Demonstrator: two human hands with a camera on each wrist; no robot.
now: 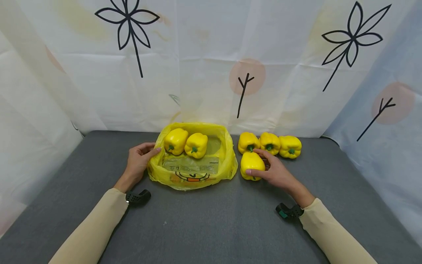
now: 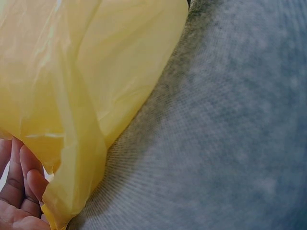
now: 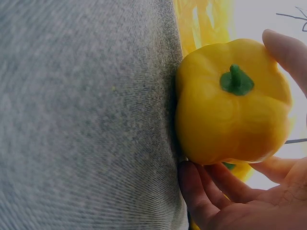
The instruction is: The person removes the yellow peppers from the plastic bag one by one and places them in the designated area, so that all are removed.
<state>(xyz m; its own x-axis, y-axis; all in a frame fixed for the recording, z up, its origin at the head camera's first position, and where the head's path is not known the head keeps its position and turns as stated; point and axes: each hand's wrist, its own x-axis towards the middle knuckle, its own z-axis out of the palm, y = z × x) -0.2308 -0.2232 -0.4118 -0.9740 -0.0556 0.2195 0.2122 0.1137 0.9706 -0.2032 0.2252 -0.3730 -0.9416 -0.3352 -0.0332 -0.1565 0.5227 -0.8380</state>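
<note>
"What is the left hand (image 1: 140, 159) doing?"

"It pinches the left edge of the yellow bag (image 1: 211, 179), thumb over the rim, probably so the soft film doesn't fold inward."

"And the right hand (image 1: 275, 170)?"

"It grasps 1 yellow pepper (image 1: 252, 163) on the gray table (image 1: 204, 227), just right of the bag. The thumb is on the near side and the fingers reach round the far side, likely because something this bulky and smooth needs support from opposite sides."

"Where are the others?"

"2 peppers (image 1: 176, 140) lie side by side inside the bag, toward its far left; their weight perhaps helps steady it. 3 more peppers (image 1: 269, 141) sit in a row beyond the held pepper, to the bag's right, presumably lined up for easy reach."
</note>
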